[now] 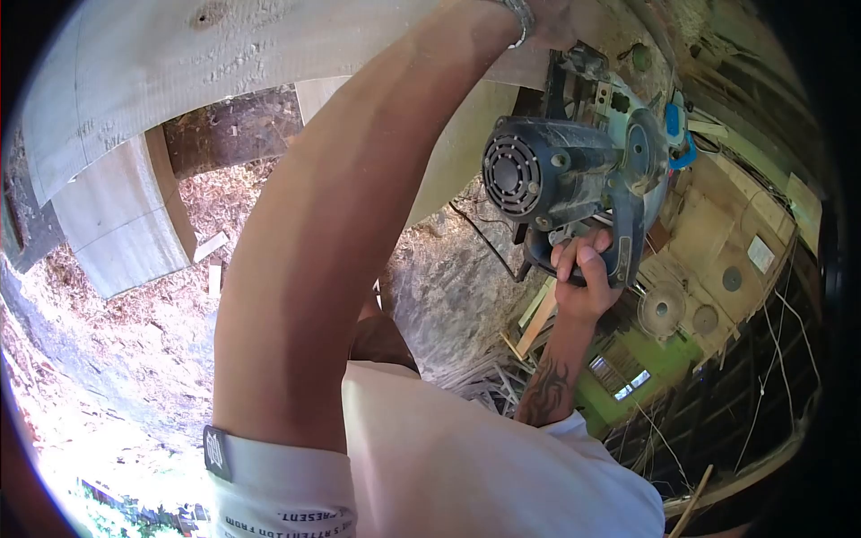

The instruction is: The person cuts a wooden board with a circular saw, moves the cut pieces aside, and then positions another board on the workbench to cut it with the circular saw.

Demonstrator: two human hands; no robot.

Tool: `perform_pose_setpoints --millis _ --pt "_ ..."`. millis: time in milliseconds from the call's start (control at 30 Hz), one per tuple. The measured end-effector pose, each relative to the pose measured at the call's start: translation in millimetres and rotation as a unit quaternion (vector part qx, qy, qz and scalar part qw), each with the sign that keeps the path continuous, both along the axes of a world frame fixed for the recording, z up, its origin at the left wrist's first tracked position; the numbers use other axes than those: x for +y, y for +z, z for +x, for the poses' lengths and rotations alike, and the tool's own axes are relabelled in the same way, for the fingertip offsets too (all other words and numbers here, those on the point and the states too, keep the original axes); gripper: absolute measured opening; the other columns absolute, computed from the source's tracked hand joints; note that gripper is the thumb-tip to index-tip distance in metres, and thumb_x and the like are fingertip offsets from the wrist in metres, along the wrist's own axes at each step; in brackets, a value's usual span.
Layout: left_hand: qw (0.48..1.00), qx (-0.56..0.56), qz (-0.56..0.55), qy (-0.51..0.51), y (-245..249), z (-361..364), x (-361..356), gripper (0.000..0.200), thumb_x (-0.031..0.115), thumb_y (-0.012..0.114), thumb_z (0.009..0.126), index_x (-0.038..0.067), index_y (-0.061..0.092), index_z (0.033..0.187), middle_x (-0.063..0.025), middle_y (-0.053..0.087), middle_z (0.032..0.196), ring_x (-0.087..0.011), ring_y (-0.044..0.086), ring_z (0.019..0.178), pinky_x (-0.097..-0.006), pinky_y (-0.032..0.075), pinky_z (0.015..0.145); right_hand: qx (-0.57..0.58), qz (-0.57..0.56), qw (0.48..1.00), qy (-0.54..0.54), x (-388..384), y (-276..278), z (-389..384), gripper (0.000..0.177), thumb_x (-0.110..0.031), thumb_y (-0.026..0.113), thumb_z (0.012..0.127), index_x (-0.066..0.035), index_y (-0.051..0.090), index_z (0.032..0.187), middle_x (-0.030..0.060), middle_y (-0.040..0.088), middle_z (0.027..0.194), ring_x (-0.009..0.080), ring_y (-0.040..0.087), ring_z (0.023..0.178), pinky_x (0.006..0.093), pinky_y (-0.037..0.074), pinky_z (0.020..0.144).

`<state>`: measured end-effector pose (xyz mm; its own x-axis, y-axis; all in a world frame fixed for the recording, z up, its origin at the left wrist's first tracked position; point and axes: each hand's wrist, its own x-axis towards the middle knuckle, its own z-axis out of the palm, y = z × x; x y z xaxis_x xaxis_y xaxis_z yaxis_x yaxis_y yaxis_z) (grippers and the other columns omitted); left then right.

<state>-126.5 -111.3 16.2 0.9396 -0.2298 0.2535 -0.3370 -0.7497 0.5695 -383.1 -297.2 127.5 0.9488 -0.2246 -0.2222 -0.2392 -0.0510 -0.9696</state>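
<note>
My right hand (585,269) is closed around the D-shaped handle of a dusty dark miter saw (569,175). The saw's round motor housing faces left, and its disc-shaped guard is on the right. My left arm (332,233) reaches across the view to the top edge, with a bracelet (520,22) at the wrist. The left hand (552,20) is at the top, near the back of the saw and mostly cut off, so its fingers are not clear. A large pale wooden board (206,67) with pencil lines spans the upper left.
A cut wood block (126,220) projects below the board at left. Sawdust and small offcuts (212,247) cover the ground. A blue-handled object (679,134) is behind the saw. Round fan-like discs (661,309) and a plywood wall (726,233) stand at right, with hanging wires.
</note>
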Motion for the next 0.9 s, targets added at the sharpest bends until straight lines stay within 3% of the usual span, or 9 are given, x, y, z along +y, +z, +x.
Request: perform_pose_setpoints --millis 133,333,433,900 --pt "1.000 0.017 -0.005 -0.006 -1.2 2.0 0.2 0.053 0.040 0.077 0.068 0.007 0.068 0.108 -0.0152 0.063 0.117 -0.0297 0.057 0.116 -0.0447 0.046 0.096 0.024 -0.041 0.999 0.004 3.2 0.7 9.7 0.019 0.001 0.054 0.084 -0.006 0.047 0.100 0.0042 0.046 0.074 0.0167 0.047 0.050 0.0365 0.043 0.059" --pt "0.999 0.026 -0.041 -0.024 0.2 4.5 7.4 0.041 0.037 0.079 0.068 0.010 0.072 0.098 -0.0147 0.066 0.110 -0.0305 0.060 0.112 -0.0440 0.049 0.093 0.020 -0.043 0.999 0.022 2.2 0.5 17.7 0.018 0.001 0.054 0.084 -0.006 0.047 0.100 0.0040 0.044 0.074 0.0168 0.047 0.051 0.0369 0.043 0.060" --pt "0.998 0.035 -0.050 -0.020 -0.4 6.4 6.3 0.037 0.035 0.078 0.069 0.010 0.072 0.096 -0.0150 0.067 0.109 -0.0312 0.061 0.110 -0.0438 0.049 0.092 0.002 -0.010 1.000 0.019 -6.5 -3.2 19.4 0.019 0.004 0.054 0.084 -0.004 0.050 0.101 0.0105 0.053 0.077 0.0172 0.051 0.050 0.0369 0.046 0.057" --pt "0.996 0.061 -0.066 -0.010 5.4 11.6 6.2 0.019 0.021 0.064 0.079 0.011 0.074 0.091 -0.0159 0.072 0.100 -0.0318 0.069 0.098 -0.0438 0.051 0.089 0.011 -0.004 1.000 0.015 -3.0 -1.8 35.7 0.020 0.004 0.054 0.082 -0.004 0.050 0.100 0.0107 0.053 0.076 0.0179 0.051 0.050 0.0376 0.044 0.057"
